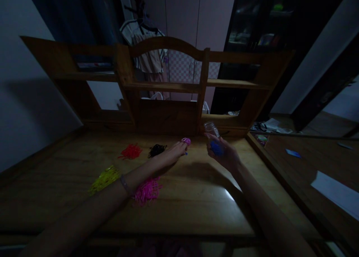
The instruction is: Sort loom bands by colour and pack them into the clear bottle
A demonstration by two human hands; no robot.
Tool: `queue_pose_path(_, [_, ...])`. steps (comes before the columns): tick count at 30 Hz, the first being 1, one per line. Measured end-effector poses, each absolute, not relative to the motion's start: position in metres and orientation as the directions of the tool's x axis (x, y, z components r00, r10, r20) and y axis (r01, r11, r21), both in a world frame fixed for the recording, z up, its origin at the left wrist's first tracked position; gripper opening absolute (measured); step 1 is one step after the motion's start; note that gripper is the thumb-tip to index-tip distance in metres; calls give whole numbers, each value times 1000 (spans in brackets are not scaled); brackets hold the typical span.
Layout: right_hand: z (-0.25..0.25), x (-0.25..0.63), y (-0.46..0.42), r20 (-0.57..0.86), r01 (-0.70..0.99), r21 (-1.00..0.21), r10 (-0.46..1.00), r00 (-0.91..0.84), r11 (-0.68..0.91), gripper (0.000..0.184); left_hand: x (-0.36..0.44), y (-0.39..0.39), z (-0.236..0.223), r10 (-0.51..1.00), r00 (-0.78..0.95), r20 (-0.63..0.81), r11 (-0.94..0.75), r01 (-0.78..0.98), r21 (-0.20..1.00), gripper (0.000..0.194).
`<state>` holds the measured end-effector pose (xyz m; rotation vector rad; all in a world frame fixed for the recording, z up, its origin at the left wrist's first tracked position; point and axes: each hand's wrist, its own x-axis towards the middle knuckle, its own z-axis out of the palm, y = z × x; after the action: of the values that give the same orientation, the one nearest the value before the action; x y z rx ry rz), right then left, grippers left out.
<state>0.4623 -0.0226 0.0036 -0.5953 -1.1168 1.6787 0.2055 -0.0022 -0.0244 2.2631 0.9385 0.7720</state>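
Note:
My left hand (178,151) reaches over the middle of the desk, its fingers closed around a small round purple piece with a pale loop (187,141). A tiny bit of blue (186,153) shows by its fingertips; whether it is held too is unclear. My right hand (226,154) grips a clear jar (211,127), tilted, its mouth uncovered and pointing away from me. Blue strands (217,147) fill its lower part. Near my left arm lie separate piles of red strands (131,151), black strands (157,150), yellow strands (106,178) and pink strands (147,191).
A wooden desk (193,201) carries the piles, with a wooden shelf unit (165,86) along its back edge. To the right, a lower brown surface (316,156) holds a white sheet (336,191) and a blue card (293,153). Clothes (147,44) hang behind the shelf.

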Motion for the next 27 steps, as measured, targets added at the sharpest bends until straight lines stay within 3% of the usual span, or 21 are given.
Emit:
queue_pose_path(3, [2,460,-22,146,-385,-923,921,-360,-4,41,204,-5,-15,785,572,236,-550,470,690,21])
queue_pose_path(8, [-1,455,-26,157,57,-980,918,-364,191,41,193,-3,18,836,471,283,-459,316,830,17])
queue_pose_path(10, [-2,449,-29,155,139,-965,914,-376,221,43,187,-2,35,829,483,281,-448,274,851,21])
queue_pose_path(16, [-4,435,-38,140,128,-969,896,-421,212,44,175,-10,70,803,505,317,-556,441,704,17])
queue_pose_path(23, [-1,436,-41,136,46,-984,886,-444,175,42,160,-19,93,805,563,187,-505,486,713,24])
queue_pose_path(27, [2,434,-43,129,72,-981,884,-449,180,44,167,-26,94,786,582,209,-542,485,687,21])
